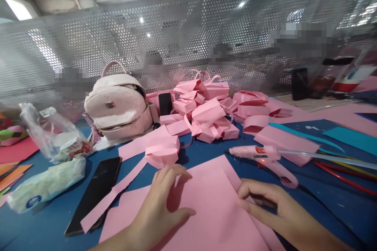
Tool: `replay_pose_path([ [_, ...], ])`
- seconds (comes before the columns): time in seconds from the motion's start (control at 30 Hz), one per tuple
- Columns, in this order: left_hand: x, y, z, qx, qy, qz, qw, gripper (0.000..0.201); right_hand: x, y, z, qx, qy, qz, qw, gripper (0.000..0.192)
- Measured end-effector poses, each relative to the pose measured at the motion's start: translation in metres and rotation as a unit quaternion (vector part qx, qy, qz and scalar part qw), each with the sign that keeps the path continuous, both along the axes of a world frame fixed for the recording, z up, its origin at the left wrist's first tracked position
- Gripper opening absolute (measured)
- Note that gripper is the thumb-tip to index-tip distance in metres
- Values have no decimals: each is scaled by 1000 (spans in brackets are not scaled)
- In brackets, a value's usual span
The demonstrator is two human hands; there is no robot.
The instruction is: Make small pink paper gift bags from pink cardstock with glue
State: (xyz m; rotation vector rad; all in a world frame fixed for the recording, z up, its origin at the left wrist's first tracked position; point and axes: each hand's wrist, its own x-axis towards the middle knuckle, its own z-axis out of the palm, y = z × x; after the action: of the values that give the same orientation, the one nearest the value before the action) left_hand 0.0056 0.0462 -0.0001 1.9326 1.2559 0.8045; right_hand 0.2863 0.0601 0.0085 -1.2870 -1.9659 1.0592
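Pink paper [213,204] lies in front of me on other pink sheets, with a folded strip along its right edge. My left hand [160,206] rests over its left part, fingers curved and thumb spread apart. At the right edge, my right hand [269,206] pinches the paper between thumb and fingers. Just beyond my right hand lies a pink glue gun [256,153] with a clear glue stick in its back and a small orange light on it. A small folded pink paper bag [163,151] sits beyond my left hand.
Pink paper bags [209,115] are heaped at the back, beside a white backpack [118,106]. To the left are a black phone [96,192], a tissue pack [47,184] and a clear plastic bag [55,133]. The glue gun's black cord [326,211] runs toward the lower right.
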Motion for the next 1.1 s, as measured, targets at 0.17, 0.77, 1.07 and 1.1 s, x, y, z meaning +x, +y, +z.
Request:
replay_pose_path([
  [0.17, -1, 1, 0, -22, -10, -1, 1000, 44, -3, -3, 7, 1, -8, -7, 1000, 31],
  [0.77, 1, 5, -1, -41, -90, 47, 994, 22, 2, -4, 0, 40, 17, 5, 999, 34],
  [1.07, 0, 4, 3, -73, -157, 81, 982, 16, 0, -5, 5, 9, 49, 23, 999, 40],
  [1.1, 0, 4, 3, -72, -157, 80, 982, 15, 1, -5, 5, 13, 47, 25, 999, 40],
])
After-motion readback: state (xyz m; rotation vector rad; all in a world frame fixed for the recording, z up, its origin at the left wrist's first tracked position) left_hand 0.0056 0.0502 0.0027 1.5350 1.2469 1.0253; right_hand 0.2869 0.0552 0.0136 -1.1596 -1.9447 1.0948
